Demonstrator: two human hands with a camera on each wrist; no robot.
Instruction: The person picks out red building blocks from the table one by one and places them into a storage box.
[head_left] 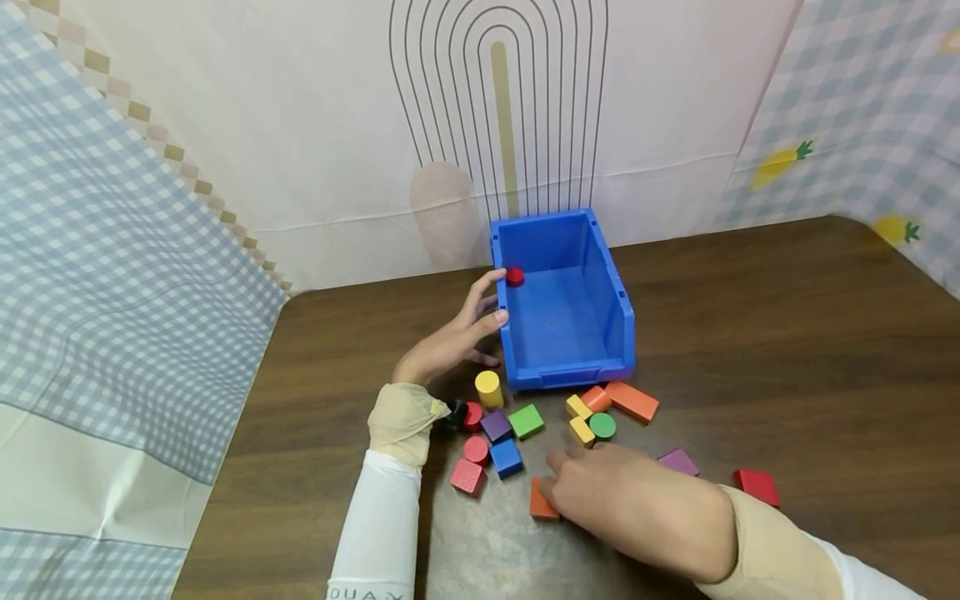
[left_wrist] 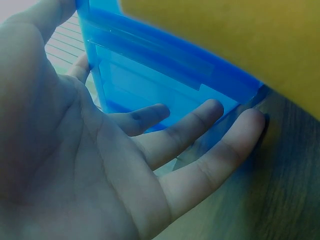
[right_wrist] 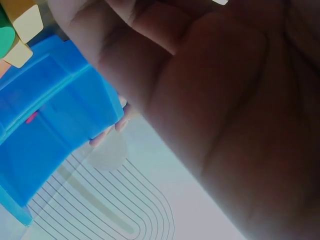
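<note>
A blue plastic bin [head_left: 573,376] stands against the back wall with a red round block [head_left: 514,277] inside. My left hand [head_left: 457,333] touches the bin's left rim with thumb and index finger. In the left wrist view its other fingers [left_wrist: 187,125] spread, fairly straight, beside the bin's outer wall. Over the near blocks, my right hand [head_left: 626,500] is bent downward, its fingertips at an orange block [head_left: 542,502] and partly covering it. Whether they pinch the block is hidden. A yellow cylinder [head_left: 488,389] stands near the left wrist.
In front of the bin lie a green block [head_left: 527,421], a blue block [head_left: 506,457], a purple block [head_left: 496,426] and several others. An orange rectangular block [head_left: 632,402] sits by the bin's right corner. Farther right are a magenta block [head_left: 678,461] and a red block [head_left: 757,486].
</note>
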